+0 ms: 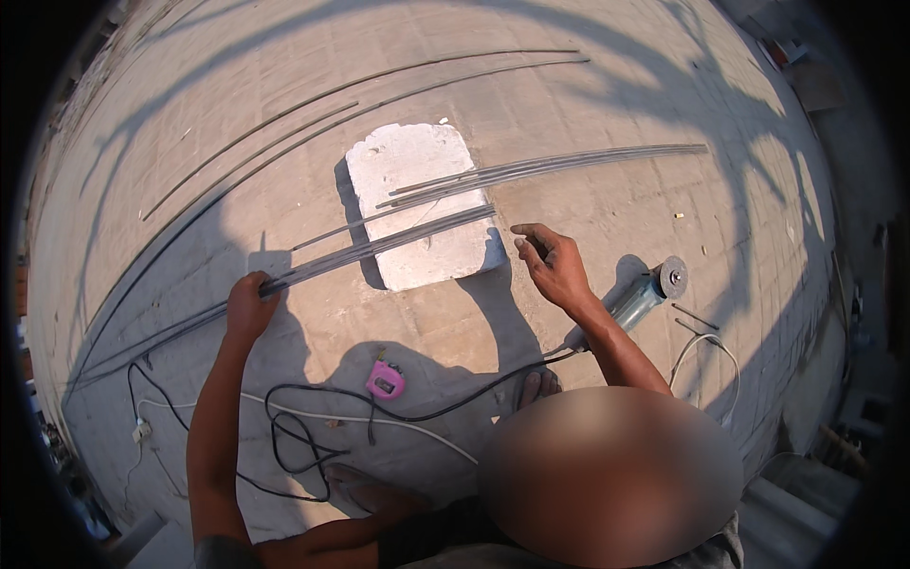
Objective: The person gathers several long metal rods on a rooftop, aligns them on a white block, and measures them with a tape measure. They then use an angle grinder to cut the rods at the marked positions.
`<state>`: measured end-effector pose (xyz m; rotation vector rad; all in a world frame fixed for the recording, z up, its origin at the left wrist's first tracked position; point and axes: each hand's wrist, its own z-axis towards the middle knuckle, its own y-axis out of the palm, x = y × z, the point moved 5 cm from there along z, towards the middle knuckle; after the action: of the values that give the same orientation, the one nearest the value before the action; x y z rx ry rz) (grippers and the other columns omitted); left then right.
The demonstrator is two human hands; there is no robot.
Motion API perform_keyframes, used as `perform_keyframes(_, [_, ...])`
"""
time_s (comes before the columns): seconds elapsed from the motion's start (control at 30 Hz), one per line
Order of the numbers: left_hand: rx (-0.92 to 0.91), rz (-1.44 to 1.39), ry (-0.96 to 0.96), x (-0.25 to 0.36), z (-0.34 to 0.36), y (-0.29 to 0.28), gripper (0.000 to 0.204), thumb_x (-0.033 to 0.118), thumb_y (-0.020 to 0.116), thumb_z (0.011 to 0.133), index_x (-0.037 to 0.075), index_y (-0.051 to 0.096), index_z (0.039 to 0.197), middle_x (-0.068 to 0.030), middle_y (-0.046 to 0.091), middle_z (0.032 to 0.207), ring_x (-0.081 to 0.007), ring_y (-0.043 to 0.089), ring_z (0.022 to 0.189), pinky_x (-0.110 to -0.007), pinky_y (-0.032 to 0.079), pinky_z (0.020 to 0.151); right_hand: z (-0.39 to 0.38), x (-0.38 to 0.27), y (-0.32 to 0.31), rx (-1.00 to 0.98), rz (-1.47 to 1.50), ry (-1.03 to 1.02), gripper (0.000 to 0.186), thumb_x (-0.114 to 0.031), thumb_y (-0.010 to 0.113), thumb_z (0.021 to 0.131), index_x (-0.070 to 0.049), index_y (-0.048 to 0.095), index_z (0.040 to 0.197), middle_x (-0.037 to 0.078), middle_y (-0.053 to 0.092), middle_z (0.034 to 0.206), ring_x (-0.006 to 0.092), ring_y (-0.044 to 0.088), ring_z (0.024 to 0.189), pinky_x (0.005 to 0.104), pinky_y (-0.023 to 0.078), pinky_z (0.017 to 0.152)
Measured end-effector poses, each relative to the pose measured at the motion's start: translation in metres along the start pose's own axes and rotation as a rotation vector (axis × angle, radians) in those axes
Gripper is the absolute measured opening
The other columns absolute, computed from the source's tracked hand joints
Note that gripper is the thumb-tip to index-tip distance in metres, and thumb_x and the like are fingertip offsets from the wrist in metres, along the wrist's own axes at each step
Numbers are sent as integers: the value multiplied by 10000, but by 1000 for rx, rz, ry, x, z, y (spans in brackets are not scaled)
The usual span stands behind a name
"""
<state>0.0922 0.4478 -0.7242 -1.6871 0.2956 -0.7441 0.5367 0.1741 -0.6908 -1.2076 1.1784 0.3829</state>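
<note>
My left hand (252,305) is closed around a bundle of long thin metal rods (341,254) on the left. The bundle's right ends lie over a white block (408,156), roughly rectangular with chipped edges. Just right of those ends, my right hand (555,266) hovers with thumb and forefinger apart and the other fingers curled; nothing shows in it. A second group of rods (588,161) crosses the block farther away and reaches out to the right. Under and beside my right forearm lies an angle grinder (637,305) with a round disc (673,277).
A pink tape measure (386,379) lies nearer to me, beside a tangled black cable (427,415) running to the grinder. A pale cable (417,438) crosses below it. More long rods (379,83) lie on the far paving. Short rod pieces (697,318) lie near the grinder.
</note>
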Motion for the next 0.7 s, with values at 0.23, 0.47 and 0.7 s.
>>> perform_keyframes(0.23, [11, -24, -37, 0, -6, 0, 236, 120, 791, 763, -4, 681, 931, -208, 684, 912, -405, 656, 896, -477, 520, 795, 75, -34, -25, 47, -772, -368, 318, -214, 615, 979, -112, 690, 1270, 164, 637, 1318, 323, 573, 1282, 505, 421, 1079])
perform_keyframes(0.47, [76, 4, -1, 1, -9, 2, 274, 126, 803, 771, 11, 668, 980, -186, 677, 946, -399, 637, 933, -478, 504, 824, 97, -11, -9, 81, -873, -445, 393, -304, 569, 1026, -158, 607, 1389, 167, 457, 1525, 360, 332, 1493, 590, 221, 1233])
perform_keyframes(0.7, [6, 20, -51, 3, -7, 6, 308, 139, 798, 787, 11, 674, 1038, -184, 687, 1006, -378, 642, 959, -469, 509, 861, 97, 1, -4, 38, -915, -383, 381, -334, 541, 1052, -171, 605, 1391, 144, 418, 1565, 343, 288, 1518, 555, 199, 1255])
